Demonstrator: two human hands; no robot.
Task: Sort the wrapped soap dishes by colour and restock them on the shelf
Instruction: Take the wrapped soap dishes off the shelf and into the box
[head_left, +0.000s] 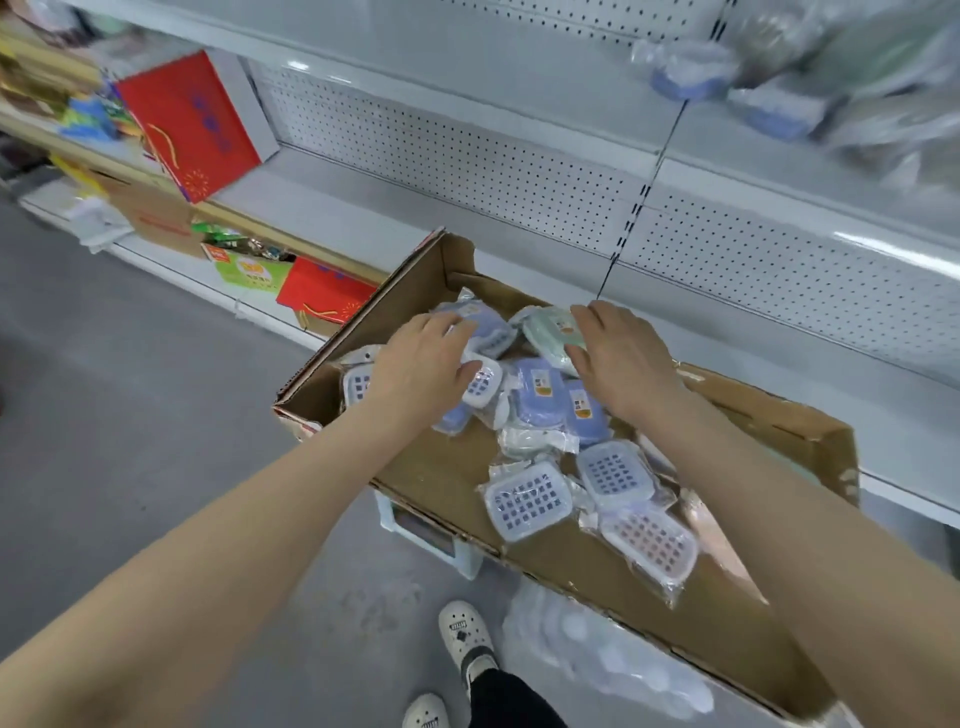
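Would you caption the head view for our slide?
Right hand grips a green soap dish; left hand reaches into the cardboard box.

Nothing here can be read. The red paper gift bag (192, 124) carries dark blue characters, too blurred to make out. The small orange-and-white stickers (582, 406) on the blue plastic soap dishes in clear wrap (540, 410) and on the pale green plastic soap dish in clear wrap (550, 335) are illegible (the print is too fine). So is the red print on the brown cardboard carton (156, 221).
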